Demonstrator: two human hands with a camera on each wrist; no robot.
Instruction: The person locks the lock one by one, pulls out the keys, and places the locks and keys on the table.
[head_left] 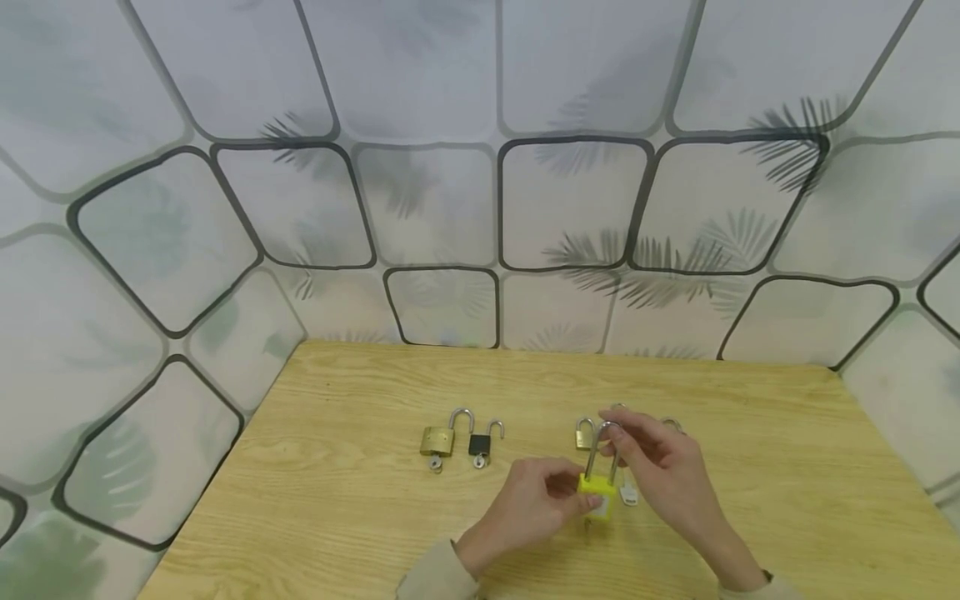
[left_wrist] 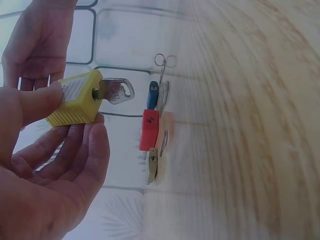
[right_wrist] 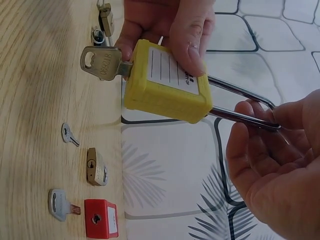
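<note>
A yellow padlock (head_left: 597,486) with a white label is held up in front of me, over the wooden table. My left hand (head_left: 528,502) grips its body, the thumb lying on the label side. From the bottom of the body sticks a silver key (right_wrist: 104,62), also plain in the left wrist view. My right hand (head_left: 667,467) pinches the far, curved end of the long metal shackle (right_wrist: 242,119). Both shackle legs run down to the body. In the right wrist view, the left thumb (right_wrist: 195,52) presses near the label's edge.
On the table's left lie a brass padlock (head_left: 437,441) and a black padlock (head_left: 480,444), shackles open, keys at their bottoms. Near my right hand are a small brass padlock (right_wrist: 94,167), a red padlock (right_wrist: 100,220), a blue padlock (left_wrist: 153,95) and loose keys (right_wrist: 60,205).
</note>
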